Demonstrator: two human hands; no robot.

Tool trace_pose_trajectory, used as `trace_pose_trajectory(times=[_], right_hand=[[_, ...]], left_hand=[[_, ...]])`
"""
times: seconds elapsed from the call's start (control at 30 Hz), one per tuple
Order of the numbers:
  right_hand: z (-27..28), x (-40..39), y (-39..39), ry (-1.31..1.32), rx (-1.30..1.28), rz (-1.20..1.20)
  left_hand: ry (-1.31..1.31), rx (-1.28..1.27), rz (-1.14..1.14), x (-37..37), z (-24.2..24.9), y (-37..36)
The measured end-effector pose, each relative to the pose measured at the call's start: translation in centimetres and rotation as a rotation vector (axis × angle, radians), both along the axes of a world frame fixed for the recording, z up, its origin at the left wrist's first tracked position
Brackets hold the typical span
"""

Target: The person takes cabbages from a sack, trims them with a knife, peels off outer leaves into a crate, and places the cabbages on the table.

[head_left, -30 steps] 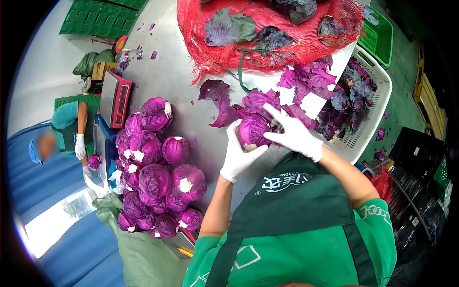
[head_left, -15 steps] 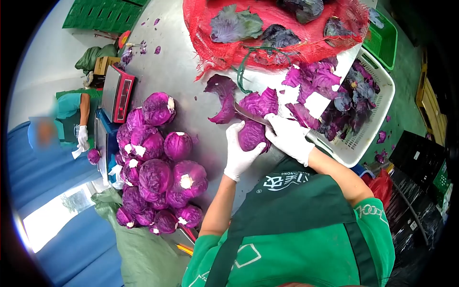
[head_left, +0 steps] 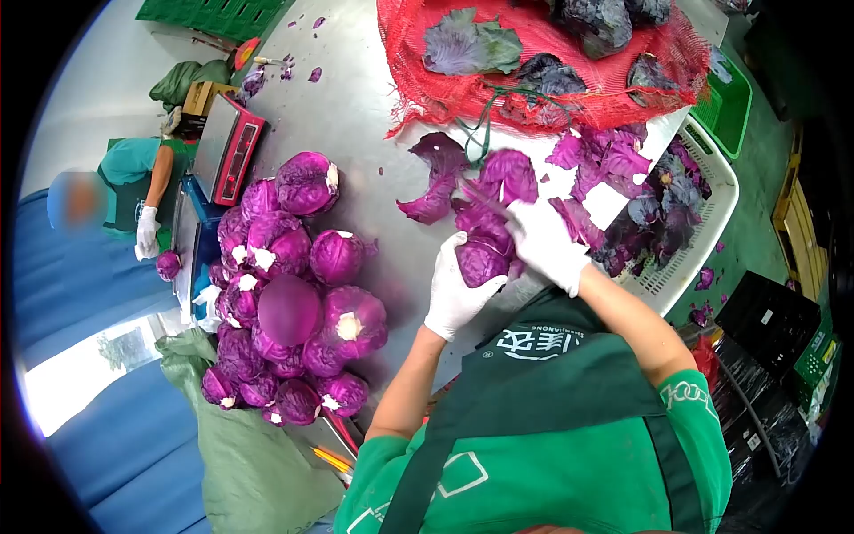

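Observation:
A purple cabbage point(head_left: 481, 260) is cradled in my white-gloved left hand point(head_left: 455, 289), with fingers and thumb around its near and left sides. My right hand point(head_left: 547, 245), also gloved, grips a knife point(head_left: 485, 198) whose blade is blurred and points up and left over the cabbage. The knife's handle is hidden in the glove. Beyond the blade, an outer leaf point(head_left: 509, 173) stands at the far side of the cabbage. Left of it, a loose curled leaf point(head_left: 438, 173) lies on the metal table point(head_left: 356, 107).
At left is a pile of purple cabbages point(head_left: 289, 307) beside a red scale point(head_left: 233, 156). A red mesh bag point(head_left: 569, 84) with darker cabbages lies at the far side. Right stands a white basket point(head_left: 712, 236) of leaves. A co-worker's gloved hand point(head_left: 148, 233) is near another cabbage.
The cabbage has turned in my left hand, and its outer leaf stands further out. My right hand and the knife have shifted slightly. The whole view has moved a little.

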State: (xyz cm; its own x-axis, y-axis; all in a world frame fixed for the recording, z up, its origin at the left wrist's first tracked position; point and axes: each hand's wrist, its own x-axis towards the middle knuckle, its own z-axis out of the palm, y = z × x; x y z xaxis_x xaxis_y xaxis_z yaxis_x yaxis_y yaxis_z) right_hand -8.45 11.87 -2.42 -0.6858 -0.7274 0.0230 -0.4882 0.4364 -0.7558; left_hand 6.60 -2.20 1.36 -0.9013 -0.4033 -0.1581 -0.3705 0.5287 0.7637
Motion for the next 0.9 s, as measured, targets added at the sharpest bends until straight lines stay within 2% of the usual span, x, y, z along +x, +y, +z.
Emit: trace_pose_trajectory(times=[0.03, 0.1, 0.13, 0.17, 0.23, 0.27, 0.3, 0.37, 0.4, 0.47, 0.57, 0.6, 0.63, 0.7, 0.77, 0.83, 0.9], right_hand=[[-0.8, -1.3, 0.5, 0.043, 0.045, -0.042], [-2.9, -4.6, 2.1, 0.103, 0.031, -0.283], [-1.2, -6.1, 2.6, 0.244, -0.003, -0.335], [0.7, -6.5, 3.3, 0.253, 0.065, -0.350], [6.1, -5.6, 3.4, 0.257, 0.019, -0.204], [7.2, -4.8, 3.4, 0.211, 0.026, -0.022], [8.8, -3.8, 3.4, -0.043, 0.028, 0.114], [8.0, -1.8, 3.3, -0.144, 0.027, 0.183], [7.0, -1.6, 3.6, -0.141, 0.030, 0.171], [5.6, -1.8, 4.2, -0.169, -0.189, 0.123], [7.8, -2.2, 5.2, -0.283, -0.076, 0.163], [7.3, -1.8, 5.4, -0.171, -0.128, 0.132], [7.2, -1.8, 5.5, -0.170, -0.130, 0.126], [7.1, -1.8, 5.7, 0.130, 0.030, 0.106], [4.8, -5.3, 6.4, 0.242, -0.036, -0.241], [4.5, -9.0, 8.0, 0.177, 0.169, -0.405], [7.1, -8.0, 8.2, 0.126, 0.174, -0.365]], left_hand=[[0.030, 0.040, 0.009, 0.4, 0.0, 0.0], [0.119, 0.060, 0.028, 1.5, -0.2, 0.2], [0.155, 0.001, 0.016, 1.5, 0.0, 0.2], [0.185, -0.052, 0.004, 1.6, 0.4, 0.6], [0.208, -0.012, 0.027, 0.8, 0.6, 1.2], [0.231, 0.022, 0.042, 0.0, 0.7, 1.4], [0.238, 0.028, 0.029, -0.6, 0.9, 1.6], [0.374, 0.004, -0.032, -1.8, 1.2, 2.0], [0.383, 0.084, -0.051, -2.3, 1.7, 2.0], [0.416, 0.072, -0.106, -2.8, 1.7, 1.5], [0.427, 0.076, -0.167, -2.9, 1.7, 1.5], [0.424, 0.073, -0.176, -3.1, 1.8, 1.6], [0.420, 0.069, -0.185, -3.2, 2.0, 1.7], [0.497, -0.038, -0.264, -3.6, 2.4, 1.9], [0.493, -0.042, -0.352, -3.7, 3.6, 2.0], [0.537, -0.074, -0.375, -3.4, 4.0, 2.0], [0.586, -0.112, -0.391, -3.8, 4.0, 1.9]])
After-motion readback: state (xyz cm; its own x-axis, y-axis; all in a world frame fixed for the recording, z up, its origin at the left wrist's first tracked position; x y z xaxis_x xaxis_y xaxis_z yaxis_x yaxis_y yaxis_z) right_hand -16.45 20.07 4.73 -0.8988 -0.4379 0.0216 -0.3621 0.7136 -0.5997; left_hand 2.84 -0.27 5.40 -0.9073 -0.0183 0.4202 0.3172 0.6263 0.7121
